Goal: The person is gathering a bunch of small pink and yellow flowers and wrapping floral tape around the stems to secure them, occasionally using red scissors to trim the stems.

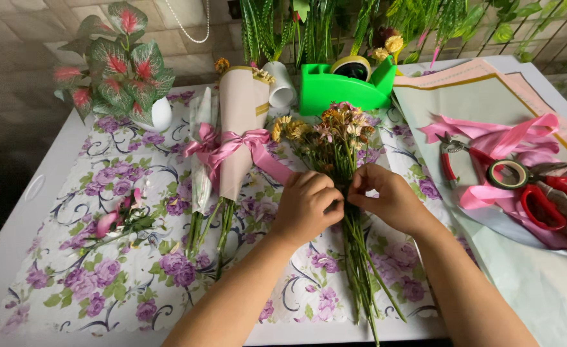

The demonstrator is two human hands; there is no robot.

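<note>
Fingers of my left hand (pixel 307 204) curl tight around the stems of a loose flower bunch (pixel 341 138), just below the blooms, while my right hand (pixel 389 199) pinches the same stems from the other side — both hands touching at the middle. Its green stems trail toward me across the floral tablecloth (pixel 103 270). Left of it lies a finished bouquet in beige paper (pixel 238 128) tied with a pink ribbon bow (pixel 232 144). Behind stands a green tape dispenser (pixel 344 83). To my right — red-handled scissors (pixel 540 199), a roll of tape (pixel 507 174) and loose pink ribbon (pixel 495 132) on wrapping paper (pixel 470 96).
</note>
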